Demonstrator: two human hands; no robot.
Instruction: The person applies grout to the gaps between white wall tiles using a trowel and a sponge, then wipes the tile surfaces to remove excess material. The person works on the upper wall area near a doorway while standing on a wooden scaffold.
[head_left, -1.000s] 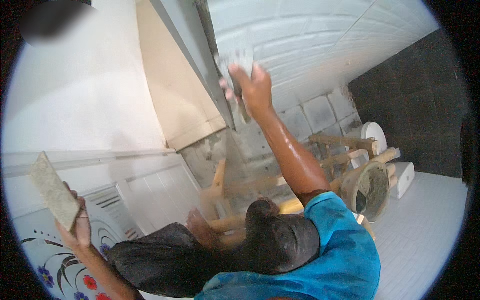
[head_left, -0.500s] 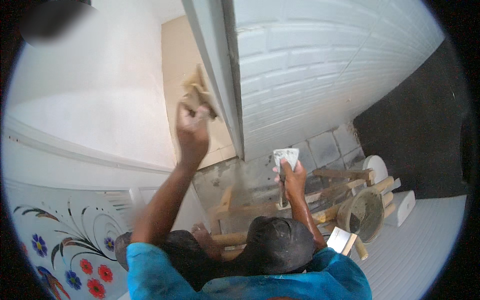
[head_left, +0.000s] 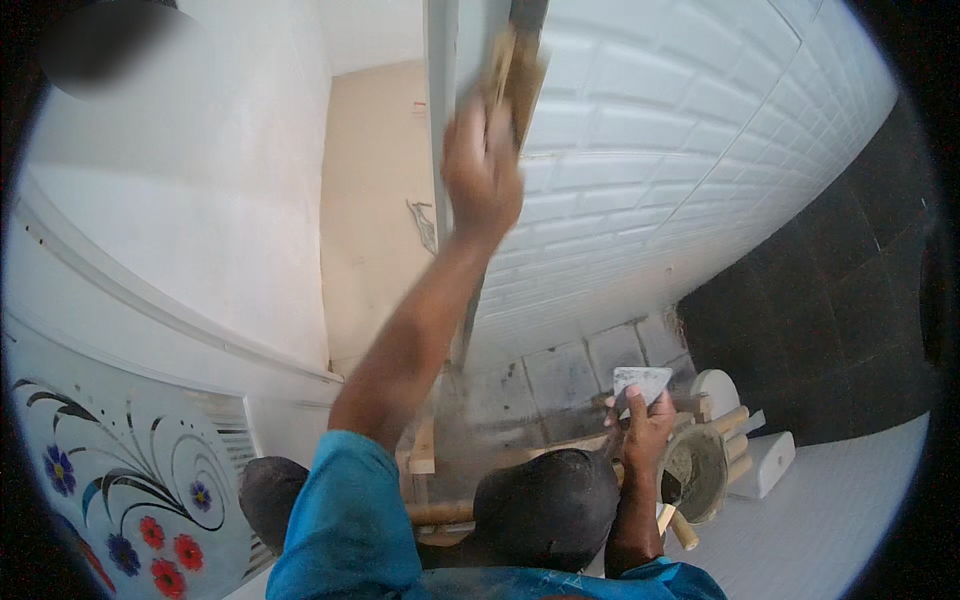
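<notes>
Raised up ahead, my left hand [head_left: 482,185] grips a tan, sponge-like pad [head_left: 525,75], blurred by motion. The pad is against the edge [head_left: 527,12] of the white wall beside the doorway; its exact material is hard to make out. Lower down on the right, my right hand [head_left: 648,430] is closed around a scraper with a pale, smeared blade [head_left: 640,380]. My thumb lies on the blade, which points away from me. The scraper's handle is mostly hidden by the hand.
White brick-patterned tiles cover the wall [head_left: 640,130]. A bucket [head_left: 722,470] of grey mix stands at right among wooden poles [head_left: 735,420]. Through the doorway shows a tan floor [head_left: 370,190]. A flower-painted panel [head_left: 100,450] is at lower left; dark tiles [head_left: 800,300] lie right.
My left hand has moved up and right with the pad, from the doorway to the wall's edge. My right hand and scraper appear lower and further right; the view has shifted.
</notes>
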